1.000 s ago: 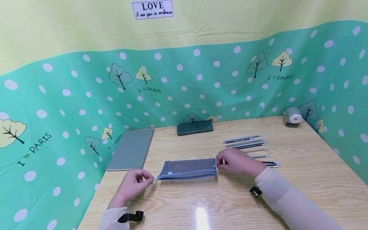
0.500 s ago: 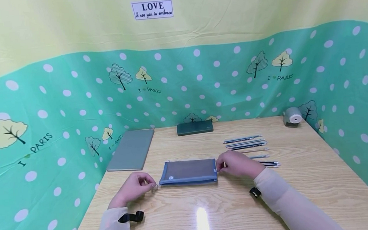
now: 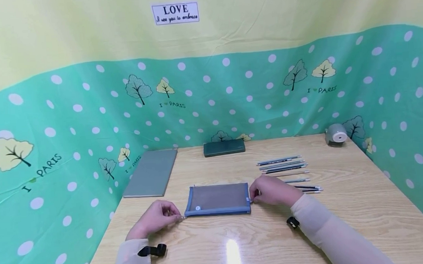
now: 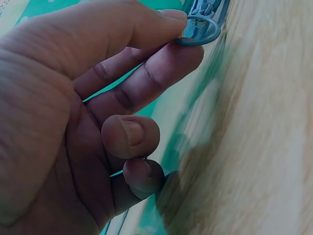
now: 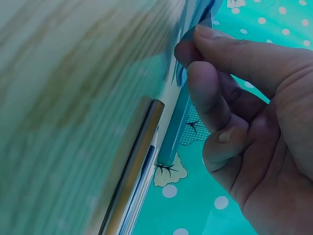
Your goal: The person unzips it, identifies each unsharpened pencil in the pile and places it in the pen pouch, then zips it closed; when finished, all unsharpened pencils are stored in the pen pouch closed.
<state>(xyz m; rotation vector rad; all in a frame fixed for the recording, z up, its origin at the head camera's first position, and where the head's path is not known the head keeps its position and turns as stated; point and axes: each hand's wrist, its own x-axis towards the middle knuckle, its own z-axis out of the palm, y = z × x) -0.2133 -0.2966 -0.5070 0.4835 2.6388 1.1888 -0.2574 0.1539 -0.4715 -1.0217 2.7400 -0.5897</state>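
Apparently to keep it taut, the blue-edged mesh pouch (image 3: 218,197), flat and oblong on the wood-grained table (image 3: 203,244), is held at both ends. At its eight o'clock, a smooth zip ring (image 4: 198,42) is pinched between thumb and fingertips of the left hand (image 3: 156,218); at three, a ribbed fabric tab (image 5: 190,33) is pinched by the right hand (image 3: 270,190). Slim pencils (image 3: 284,165) are laid at two o'clock.

From afar, I see a cloth-walled study nook: pencils (image 3: 285,168) beyond the right hand (image 3: 272,190), printed fabric (image 3: 202,84) farther out.
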